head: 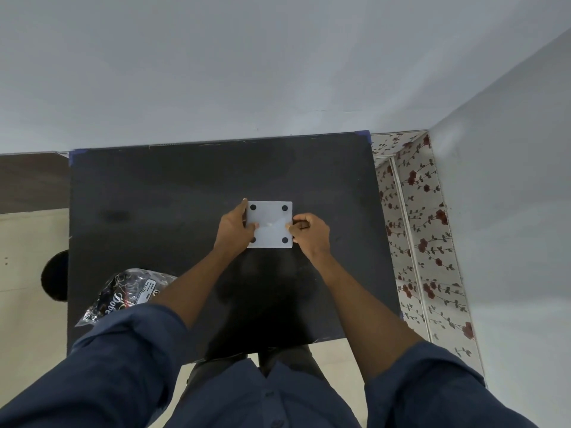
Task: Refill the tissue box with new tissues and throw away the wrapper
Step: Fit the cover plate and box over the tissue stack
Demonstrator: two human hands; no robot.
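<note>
Two hands are holding a white box [269,223] in the middle of the black table [154,193]. The left hand [234,226] is pinching its left side. The right hand [309,231] is pinching its right side. A crinkly wrapper [123,293] is lying at the near left.

Under your hands the tissue box [272,222] shows a smooth, matt white plastic face with four dull black pads. The table [173,196] wears a matt black, faintly smudged top. The wrapper [123,295] is thin, glossy, crinkled plastic film. Your sleeves [123,359] are soft navy cloth.
</note>
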